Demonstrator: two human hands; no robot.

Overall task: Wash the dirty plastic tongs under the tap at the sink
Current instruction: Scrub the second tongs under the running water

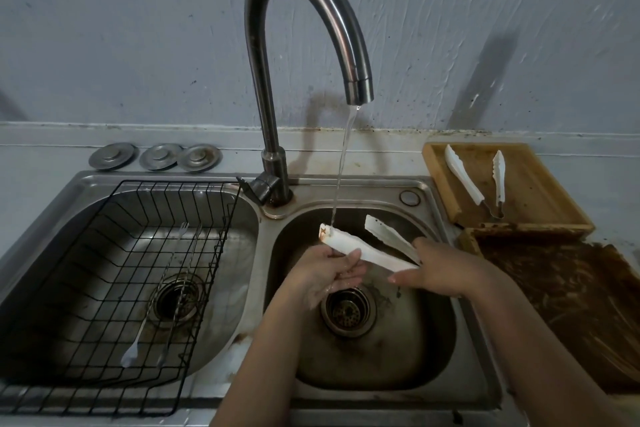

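Observation:
White plastic tongs [372,250] are held over the right sink basin [426,340], their two arms spread apart. A thin stream from the curved steel tap [358,87] falls on the tip of the left arm, which carries a brown stain. My left hand [329,272] pinches that left arm from below. My right hand [440,270] grips the tongs at their hinge end, which it hides.
A black wire rack [114,288] fills the left basin, with metal tongs [152,298] lying in it. Another pair of white tongs [485,180] rests on a wooden board [540,198] at the right. A dirty brown tray [568,308] sits in front of it. Three metal sink plugs [156,156] lie behind the left basin.

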